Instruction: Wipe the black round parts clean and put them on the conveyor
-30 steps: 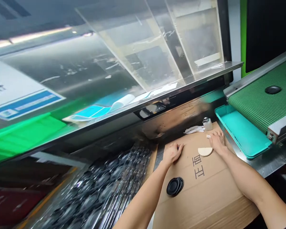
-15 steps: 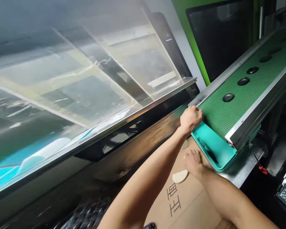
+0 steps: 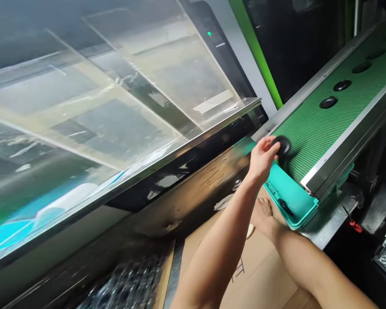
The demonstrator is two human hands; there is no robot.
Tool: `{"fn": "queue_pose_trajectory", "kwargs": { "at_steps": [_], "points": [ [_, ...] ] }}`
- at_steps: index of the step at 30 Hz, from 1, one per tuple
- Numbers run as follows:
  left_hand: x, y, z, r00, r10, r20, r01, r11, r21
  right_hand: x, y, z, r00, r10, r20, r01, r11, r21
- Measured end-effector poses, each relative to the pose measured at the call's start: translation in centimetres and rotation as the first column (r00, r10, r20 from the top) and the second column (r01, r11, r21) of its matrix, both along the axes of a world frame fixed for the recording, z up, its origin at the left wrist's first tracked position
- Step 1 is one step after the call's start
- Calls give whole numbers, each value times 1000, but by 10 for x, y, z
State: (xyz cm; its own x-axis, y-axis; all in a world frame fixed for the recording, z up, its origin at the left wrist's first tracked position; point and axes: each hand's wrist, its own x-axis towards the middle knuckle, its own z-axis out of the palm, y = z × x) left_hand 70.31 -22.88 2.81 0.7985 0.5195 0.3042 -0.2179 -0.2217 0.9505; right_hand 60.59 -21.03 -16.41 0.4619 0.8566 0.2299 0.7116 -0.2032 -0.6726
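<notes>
My left hand (image 3: 263,158) pinches a black round disc (image 3: 282,146) by its edge, just above the near end of the green ribbed conveyor belt (image 3: 312,133). Below that hand a teal plastic bin (image 3: 309,216) sits under the belt's end, with a dark piece (image 3: 284,207) inside it. My right hand (image 3: 263,212) lies on the cardboard (image 3: 260,266) beside the bin, partly behind my left forearm; its fingers look stretched out and hold nothing. A small cream-coloured piece (image 3: 250,231) shows between the forearm and the right hand.
Several more black discs (image 3: 342,85) sit on the belt farther up, between metal side rails (image 3: 350,141). A large machine's clear panel (image 3: 167,77) slopes along the left. A red-handled tool (image 3: 355,226) is at the right, and a black ribbed tray (image 3: 125,283) lies lower left.
My left hand has taken hold of the nearest disc and lifted it off the belt. The other discs have moved slightly. My right hand remains on the cardboard, now more covered by the forearm.
</notes>
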Motion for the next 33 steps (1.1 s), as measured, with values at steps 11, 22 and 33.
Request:
{"fn": "queue_pose_trajectory", "kwargs": {
  "at_steps": [11,22,33],
  "points": [
    [-264,55,-166,902,411,-133,-345,500,-795,13,-2,3,971,-66,228,88,992,-87],
    [-245,57,-186,877,481,13,-366,685,-630,55,29,79,944,-221,245,140,941,309],
    [-231,26,-175,955,200,217,92,497,-863,101,87,145,912,-7,409,105,971,-216]
  ]
}}
